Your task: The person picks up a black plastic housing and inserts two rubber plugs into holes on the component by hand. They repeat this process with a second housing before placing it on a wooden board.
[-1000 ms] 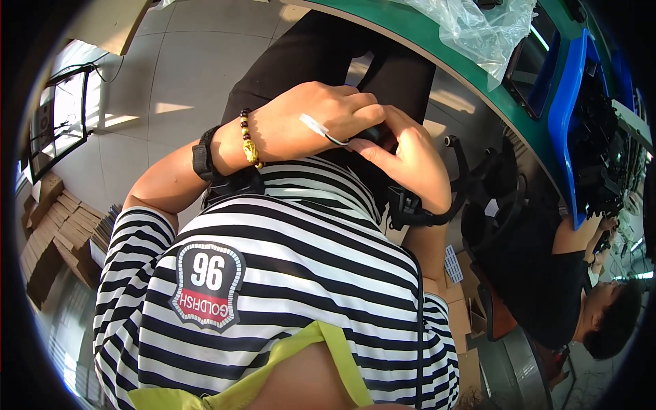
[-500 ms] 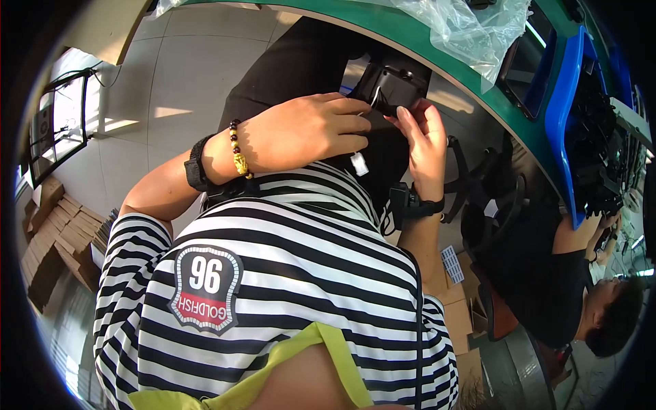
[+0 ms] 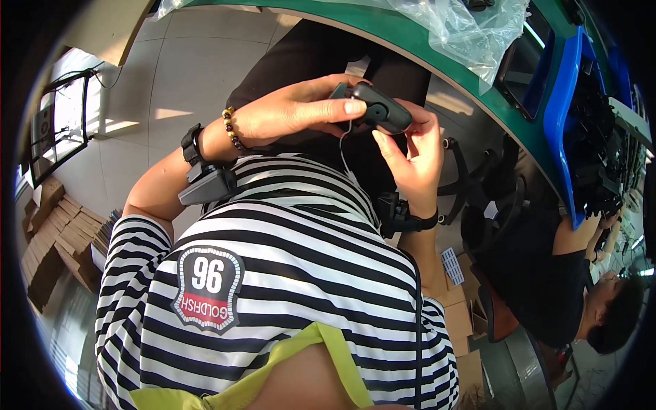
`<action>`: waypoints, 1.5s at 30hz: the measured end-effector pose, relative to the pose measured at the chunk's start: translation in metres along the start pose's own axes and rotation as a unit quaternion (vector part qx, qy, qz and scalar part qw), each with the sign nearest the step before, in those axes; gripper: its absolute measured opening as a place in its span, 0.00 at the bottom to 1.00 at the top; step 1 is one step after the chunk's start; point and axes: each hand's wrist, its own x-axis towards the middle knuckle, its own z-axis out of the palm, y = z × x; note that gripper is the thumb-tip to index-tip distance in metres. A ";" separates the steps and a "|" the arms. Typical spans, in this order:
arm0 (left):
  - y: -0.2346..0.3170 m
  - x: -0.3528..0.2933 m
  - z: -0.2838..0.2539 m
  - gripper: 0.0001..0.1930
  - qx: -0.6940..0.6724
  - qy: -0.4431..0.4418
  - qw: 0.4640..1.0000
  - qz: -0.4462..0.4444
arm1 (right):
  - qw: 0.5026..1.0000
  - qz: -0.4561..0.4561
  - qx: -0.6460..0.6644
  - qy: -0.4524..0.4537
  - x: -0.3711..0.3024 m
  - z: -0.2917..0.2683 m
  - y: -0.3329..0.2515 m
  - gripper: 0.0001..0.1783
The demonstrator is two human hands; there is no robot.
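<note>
A small black plastic housing (image 3: 384, 109) with rounded ends and a dark round spot on its face is held above my lap. My left hand (image 3: 307, 109) grips its left end, thumb laid along the near face. Around the right end, the fingers of my right hand (image 3: 419, 145) are closed, with the thumb just below it. A thin pale wire (image 3: 344, 152) hangs from beside my left thumb toward the striped shirt; its lower end is hard to make out. The housing's underside is hidden.
Beyond my lap curves the edge of a green table (image 3: 328, 9), with a clear plastic bag (image 3: 465, 34) on it. A blue tray (image 3: 562, 130) of black parts stands at the right. Cardboard stacks (image 3: 58, 239) lie left; another person (image 3: 547, 287) sits right.
The black housing has been raised and turned, so its rounded face now shows. My left hand has rotated thumb-up onto it. The white connector on the wire no longer shows clearly.
</note>
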 end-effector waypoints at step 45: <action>-0.030 -0.014 -0.020 0.24 -0.049 -0.057 0.992 -0.099 | 0.831 -0.131 -0.535 0.078 0.168 -0.046 -0.129 0.13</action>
